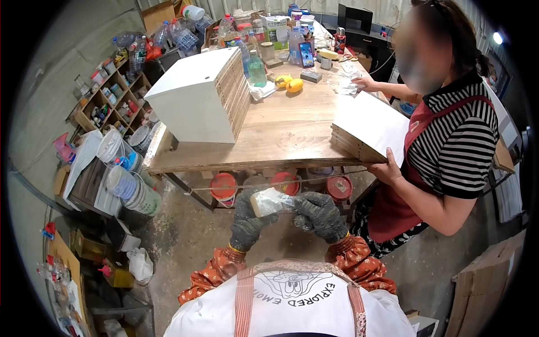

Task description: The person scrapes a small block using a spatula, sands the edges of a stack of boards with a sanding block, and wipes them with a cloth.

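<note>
My left hand [249, 220], in a dark grey glove, is closed around a pale block with a whitish wrapping [267, 202], held in front of my chest. My right hand [320, 216], gloved the same way, has its fingers closed at the wrapping's right end. Both hands are below the front edge of the wooden table [281, 151]. On the table's left side stands a tall stack of white panels [191, 95] with brown layered edges. A shorter stack of white panels [373, 121] lies at the right edge.
At the right, a co-worker [455, 135] in a striped shirt has one hand on the shorter stack and the other on the table. Yellow objects [294, 85], bottles and a phone [306, 55] stand farther back. Red-lidded buckets [224, 185] sit beneath the table; cartons [488, 286] stand lower right.
</note>
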The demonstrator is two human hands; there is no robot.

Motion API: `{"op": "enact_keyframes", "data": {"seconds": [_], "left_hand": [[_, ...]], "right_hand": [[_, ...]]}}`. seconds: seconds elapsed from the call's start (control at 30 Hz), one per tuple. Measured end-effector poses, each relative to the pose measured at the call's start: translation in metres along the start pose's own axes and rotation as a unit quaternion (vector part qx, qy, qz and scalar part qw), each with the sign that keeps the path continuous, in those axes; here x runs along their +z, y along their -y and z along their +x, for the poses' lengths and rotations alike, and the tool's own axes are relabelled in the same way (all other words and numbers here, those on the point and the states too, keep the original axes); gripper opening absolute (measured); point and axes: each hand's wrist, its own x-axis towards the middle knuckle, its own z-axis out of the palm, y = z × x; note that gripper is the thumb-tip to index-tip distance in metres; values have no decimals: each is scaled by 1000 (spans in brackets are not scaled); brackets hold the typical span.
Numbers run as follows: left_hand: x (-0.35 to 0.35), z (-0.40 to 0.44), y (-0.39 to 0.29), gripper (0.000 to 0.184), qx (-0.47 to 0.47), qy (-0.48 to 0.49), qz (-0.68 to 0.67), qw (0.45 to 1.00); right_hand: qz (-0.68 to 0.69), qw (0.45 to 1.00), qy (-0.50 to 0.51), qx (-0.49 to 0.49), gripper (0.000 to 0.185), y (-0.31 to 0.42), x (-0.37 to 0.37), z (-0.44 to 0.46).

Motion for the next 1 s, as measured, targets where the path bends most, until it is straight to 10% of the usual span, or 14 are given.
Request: {"op": "enact_keyframes", "data": {"seconds": [0.27, 0.73, 1.0], "left_hand": [[-20, 3, 15, 76, 53, 29, 172, 983], [-16, -1, 17, 70, 63, 6, 94, 994], [-8, 2, 11, 69, 1, 18, 17, 1000]], "right_hand": [[97, 992, -5, 79, 21, -11, -2, 4], [32, 999, -3, -22, 19, -27, -3, 2], [100, 992, -8, 82, 23, -18, 0, 0]]}}
